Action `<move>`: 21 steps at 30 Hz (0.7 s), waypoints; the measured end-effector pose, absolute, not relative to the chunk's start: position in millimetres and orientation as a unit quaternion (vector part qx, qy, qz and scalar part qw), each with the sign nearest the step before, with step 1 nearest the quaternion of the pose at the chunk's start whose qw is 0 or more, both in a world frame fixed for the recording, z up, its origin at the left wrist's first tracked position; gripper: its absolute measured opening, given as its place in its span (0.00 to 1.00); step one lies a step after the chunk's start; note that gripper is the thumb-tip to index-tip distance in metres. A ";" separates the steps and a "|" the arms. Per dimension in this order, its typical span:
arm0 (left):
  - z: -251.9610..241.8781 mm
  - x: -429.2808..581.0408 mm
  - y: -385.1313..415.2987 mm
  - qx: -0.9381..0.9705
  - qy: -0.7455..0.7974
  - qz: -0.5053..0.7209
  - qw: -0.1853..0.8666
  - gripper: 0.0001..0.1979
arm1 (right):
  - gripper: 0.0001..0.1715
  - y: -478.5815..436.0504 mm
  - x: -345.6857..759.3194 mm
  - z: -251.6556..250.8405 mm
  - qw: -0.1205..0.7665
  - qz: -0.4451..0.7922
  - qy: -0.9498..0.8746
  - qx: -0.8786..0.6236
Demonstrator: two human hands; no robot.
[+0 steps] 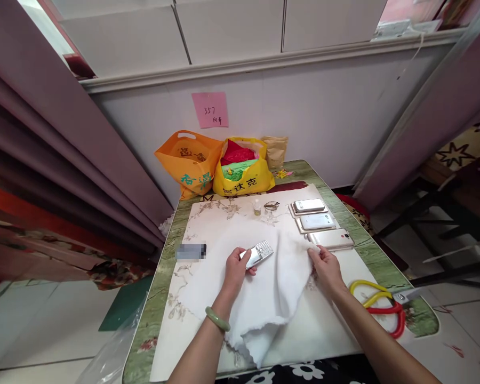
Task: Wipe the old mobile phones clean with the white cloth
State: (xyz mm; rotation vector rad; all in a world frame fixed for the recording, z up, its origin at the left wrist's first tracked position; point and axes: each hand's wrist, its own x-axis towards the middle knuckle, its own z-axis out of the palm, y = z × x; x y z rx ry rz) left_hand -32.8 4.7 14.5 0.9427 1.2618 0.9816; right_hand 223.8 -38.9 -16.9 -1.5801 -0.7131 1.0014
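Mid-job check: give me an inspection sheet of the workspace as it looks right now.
Surface: table with a green edge, white floral mat on it.
Job's things: keypad phone; white cloth spread under it.
Clutter: three flat phones in a row at right, small bottle, orange bag, yellow bag.
Grippers: left hand holds the keypad phone; right hand pinches the white cloth at its edge.
Cables: yellow and red loops at the right edge; cord or handles, cannot tell.
Surroundings: pink note on the wall, curtain at left.
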 end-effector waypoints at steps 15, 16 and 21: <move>2.5 -36.0 5.3 0.491 0.566 0.360 0.555 0.18 | 0.26 -26.4 163.8 36.4 0.512 0.377 -0.509 -0.580; 1.8 -35.8 6.2 0.492 0.568 0.361 0.552 0.19 | 0.24 -25.4 163.3 34.6 0.501 0.312 -0.541 -0.600; 0.8 -38.6 11.3 0.493 0.550 0.342 0.581 0.20 | 0.24 -38.2 143.4 19.4 0.327 0.099 -0.784 -0.519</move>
